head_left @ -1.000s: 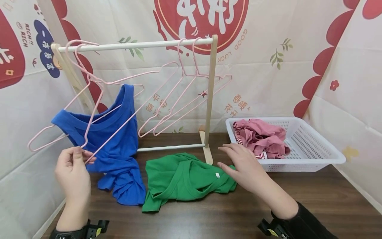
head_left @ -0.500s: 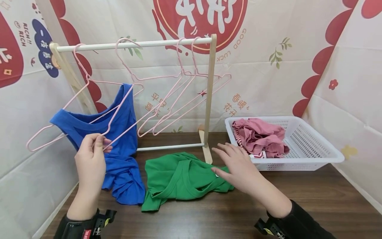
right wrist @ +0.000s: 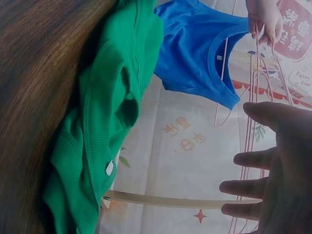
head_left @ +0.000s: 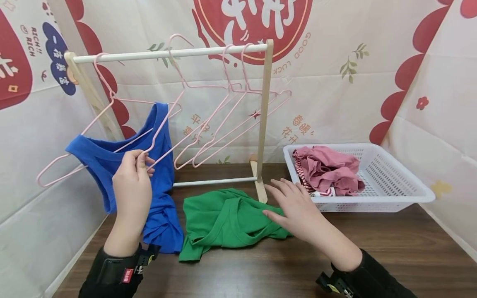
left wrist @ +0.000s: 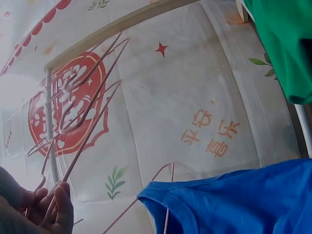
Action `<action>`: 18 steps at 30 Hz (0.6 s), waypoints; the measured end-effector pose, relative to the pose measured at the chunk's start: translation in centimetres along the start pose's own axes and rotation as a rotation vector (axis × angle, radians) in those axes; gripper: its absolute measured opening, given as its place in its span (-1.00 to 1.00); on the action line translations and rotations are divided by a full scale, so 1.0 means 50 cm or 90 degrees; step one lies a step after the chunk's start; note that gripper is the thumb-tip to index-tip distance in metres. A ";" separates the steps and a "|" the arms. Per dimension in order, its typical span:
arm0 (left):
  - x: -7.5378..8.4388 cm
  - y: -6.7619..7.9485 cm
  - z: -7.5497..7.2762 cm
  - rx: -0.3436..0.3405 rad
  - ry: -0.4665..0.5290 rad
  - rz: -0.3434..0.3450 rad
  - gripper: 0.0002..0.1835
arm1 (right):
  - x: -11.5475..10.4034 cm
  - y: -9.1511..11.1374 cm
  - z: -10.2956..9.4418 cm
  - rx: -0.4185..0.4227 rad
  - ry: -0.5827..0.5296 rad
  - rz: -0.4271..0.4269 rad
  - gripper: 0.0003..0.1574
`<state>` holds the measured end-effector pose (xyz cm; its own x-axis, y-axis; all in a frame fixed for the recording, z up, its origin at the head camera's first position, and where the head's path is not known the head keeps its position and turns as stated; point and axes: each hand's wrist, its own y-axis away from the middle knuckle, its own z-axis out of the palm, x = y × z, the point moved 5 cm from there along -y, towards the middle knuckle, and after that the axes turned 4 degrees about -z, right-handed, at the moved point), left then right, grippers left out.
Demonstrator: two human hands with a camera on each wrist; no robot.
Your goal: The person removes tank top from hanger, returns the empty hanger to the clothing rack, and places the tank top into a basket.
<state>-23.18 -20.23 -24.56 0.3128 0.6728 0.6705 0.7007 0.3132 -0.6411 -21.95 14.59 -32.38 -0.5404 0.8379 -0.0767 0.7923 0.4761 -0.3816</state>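
Guide the thin pink wire hanger [head_left: 166, 117] gently, left hand [head_left: 132, 182] pinching its near corner, right hand [head_left: 296, 211] (fingers spread) well apart.

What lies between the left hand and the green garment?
The blue garment lies between the left hand and green garment in both head and right wrist views.

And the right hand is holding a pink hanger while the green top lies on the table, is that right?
Not quite: the head view shows the left hand holding a pink hanger; the green top does lie on the table.
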 end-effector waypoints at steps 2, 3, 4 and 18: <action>0.006 -0.002 0.009 0.000 -0.005 0.006 -0.63 | -0.001 0.000 0.001 -0.003 0.001 0.001 -0.16; 0.009 -0.004 0.014 0.000 -0.006 0.011 -0.63 | -0.001 0.000 0.001 -0.003 0.002 0.001 -0.16; 0.011 -0.005 0.019 0.002 -0.007 0.017 -0.64 | -0.002 0.000 0.002 -0.004 0.002 0.000 -0.16; 0.028 -0.010 0.055 -0.002 -0.011 0.060 -0.70 | -0.002 -0.003 0.009 0.002 0.002 -0.008 -0.17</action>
<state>-24.86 -17.61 -24.33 0.3663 0.7100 0.6014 0.6708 0.2464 -0.6995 -22.14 14.33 -32.72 -0.5498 0.8325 -0.0683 0.7839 0.4861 -0.3862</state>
